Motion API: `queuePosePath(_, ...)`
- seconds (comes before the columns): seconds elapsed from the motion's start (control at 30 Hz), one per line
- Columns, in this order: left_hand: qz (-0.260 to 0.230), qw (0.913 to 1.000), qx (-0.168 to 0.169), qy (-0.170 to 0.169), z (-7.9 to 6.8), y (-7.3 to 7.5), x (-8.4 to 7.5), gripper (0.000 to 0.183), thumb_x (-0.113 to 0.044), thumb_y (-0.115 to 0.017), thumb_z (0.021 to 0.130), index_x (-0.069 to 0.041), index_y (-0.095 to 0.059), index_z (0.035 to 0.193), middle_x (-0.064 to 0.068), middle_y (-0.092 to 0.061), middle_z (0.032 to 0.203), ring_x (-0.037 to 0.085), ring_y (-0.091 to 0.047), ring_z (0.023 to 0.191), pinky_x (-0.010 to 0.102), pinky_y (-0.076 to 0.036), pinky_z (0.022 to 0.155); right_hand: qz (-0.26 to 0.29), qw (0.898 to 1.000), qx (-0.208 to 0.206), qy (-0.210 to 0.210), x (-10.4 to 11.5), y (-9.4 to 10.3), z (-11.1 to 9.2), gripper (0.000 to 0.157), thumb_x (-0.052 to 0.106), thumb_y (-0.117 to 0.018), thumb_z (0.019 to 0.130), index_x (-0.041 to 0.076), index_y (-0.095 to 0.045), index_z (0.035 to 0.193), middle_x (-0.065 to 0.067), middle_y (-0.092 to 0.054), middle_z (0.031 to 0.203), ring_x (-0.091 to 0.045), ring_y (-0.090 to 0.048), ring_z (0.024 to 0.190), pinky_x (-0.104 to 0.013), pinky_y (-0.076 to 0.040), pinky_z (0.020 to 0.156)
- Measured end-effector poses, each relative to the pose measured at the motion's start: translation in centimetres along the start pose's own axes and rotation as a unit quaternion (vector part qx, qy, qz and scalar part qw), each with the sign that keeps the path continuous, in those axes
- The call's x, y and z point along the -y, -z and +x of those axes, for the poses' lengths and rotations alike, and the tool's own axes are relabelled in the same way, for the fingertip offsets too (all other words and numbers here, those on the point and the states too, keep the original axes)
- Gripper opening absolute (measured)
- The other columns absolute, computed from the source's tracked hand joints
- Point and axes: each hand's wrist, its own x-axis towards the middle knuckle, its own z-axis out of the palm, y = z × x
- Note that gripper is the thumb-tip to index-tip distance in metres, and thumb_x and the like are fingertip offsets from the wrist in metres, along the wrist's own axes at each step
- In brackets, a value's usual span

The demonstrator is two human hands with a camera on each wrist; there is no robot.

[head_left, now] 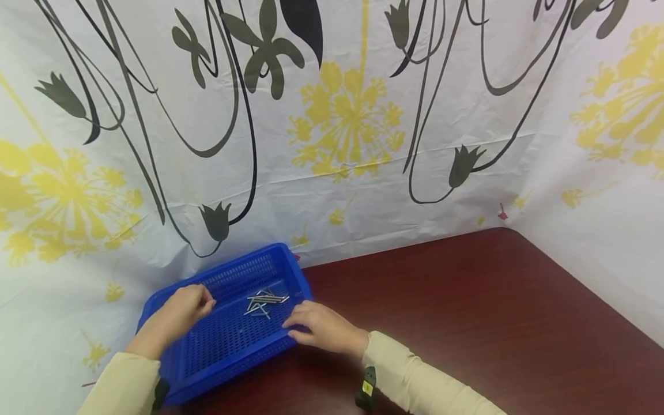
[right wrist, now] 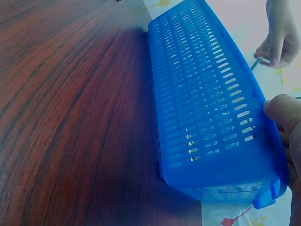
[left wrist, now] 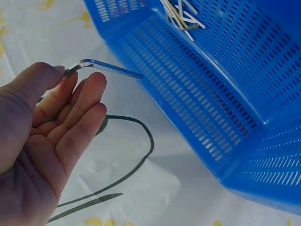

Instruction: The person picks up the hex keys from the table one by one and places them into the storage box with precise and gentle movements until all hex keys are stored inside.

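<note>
My left hand (head_left: pixel 181 311) is over the left part of a blue plastic basket (head_left: pixel 228 372). In the left wrist view, its thumb and index finger pinch one end of a silvery hex key (left wrist: pixel 108 67), whose long arm points out toward the basket wall. The other fingers of that hand are loosely bent. On the basket's right rim, my right hand (head_left: pixel 324 327) grips the edge, the thumb (right wrist: pixel 281 109) on the rim in the right wrist view. Several metal pieces like hex keys (head_left: pixel 267 300), silvery and brassy, lie in a loose pile on the basket floor near the right end.
The basket stands on a dark red-brown wooden table (head_left: pixel 441 305), at its left side. Behind hangs a white sheet (head_left: pixel 332 202) with yellow and dark plant prints. The table's right edge meets more of this sheet.
</note>
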Motion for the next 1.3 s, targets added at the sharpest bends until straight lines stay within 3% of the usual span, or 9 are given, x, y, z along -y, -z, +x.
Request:
queuePosePath(0.23, 0.009, 0.9993, 0.028, -0.024, 2.4, -0.8, 1.5, 0.04, 0.002, -0.058, 0.085, -0.014, -0.037, 0.054, -0.008, -0.03, 0.052, 0.006, -0.026, 0.046, 0.024, -0.028, 0.046, -0.002, 1.0, -0.001, 0.004, -0.1, -0.2, -0.1, 0.02, 0.024, -0.06, 0.091, 0.014, -0.07, 0.104, 0.007, -0.063, 0.095, -0.005, -0.05, 0.089, -0.011, -0.038, 0.08)
queuePosePath(0.43, 0.008, 0.9983, 0.052, -0.026, 4.1, -2.1, 2.4, 0.047, 0.004, -0.055, 0.083, -0.018, -0.026, 0.053, -0.01, -0.018, 0.05, 0.007, -0.017, 0.045, 0.022, -0.021, 0.045, -0.003, 1.0, -0.001, 0.008, 0.2, -0.2, -0.1, 0.02, 0.024, -0.059, 0.091, 0.014, -0.07, 0.104, 0.007, -0.064, 0.097, -0.005, -0.051, 0.09, -0.011, -0.038, 0.081)
queuePosePath(0.53, 0.018, 0.9969, 0.077, 0.0, 4.7, -3.2, 2.6, 0.042, 0.005, -0.054, 0.081, -0.016, -0.029, 0.054, -0.008, -0.022, 0.051, 0.009, -0.022, 0.046, 0.025, -0.026, 0.046, -0.007, 1.0, -0.004, 0.013, 0.3, -0.2, -0.1, 0.019, 0.024, -0.059, 0.091, 0.014, -0.07, 0.104, 0.007, -0.064, 0.096, -0.005, -0.051, 0.09, -0.011, -0.038, 0.081)
queuePosePath(0.67, 0.032, 0.9922, 0.115, 0.036, 5.1, -4.9, 2.8, 0.023, 0.004, -0.057, 0.079, -0.006, -0.045, 0.063, -0.001, -0.039, 0.058, 0.014, -0.036, 0.053, 0.032, -0.038, 0.051, -0.011, 1.0, -0.003, 0.019, 0.5, -0.3, 0.0, 0.019, 0.023, -0.059, 0.091, 0.014, -0.07, 0.104, 0.007, -0.064, 0.095, -0.005, -0.051, 0.089, -0.01, -0.037, 0.081)
queuePosePath(0.9, 0.008, 0.976, 0.184, 0.116, 5.4, -7.6, 3.2, 0.007, 0.005, -0.055, 0.081, 0.003, -0.053, 0.075, 0.006, -0.049, 0.063, 0.016, -0.047, 0.054, 0.032, -0.043, 0.054, -0.018, 0.999, 0.003, 0.031, 0.7, -0.5, 0.2, 0.019, 0.024, -0.059, 0.091, 0.015, -0.07, 0.103, 0.008, -0.063, 0.093, -0.004, -0.051, 0.087, -0.01, -0.036, 0.079)
queuePosePath(1.3, -0.012, 0.9712, 0.202, 0.126, 6.4, -11.3, 3.6, 0.007, 0.002, -0.063, 0.083, 0.003, -0.058, 0.078, 0.006, -0.056, 0.059, 0.015, -0.055, 0.052, 0.033, -0.048, 0.055, -0.025, 0.999, 0.003, 0.047, 0.9, -0.6, 0.5, 0.019, 0.025, -0.057, 0.093, 0.017, -0.07, 0.105, 0.012, -0.064, 0.095, -0.001, -0.051, 0.089, -0.011, -0.038, 0.083)
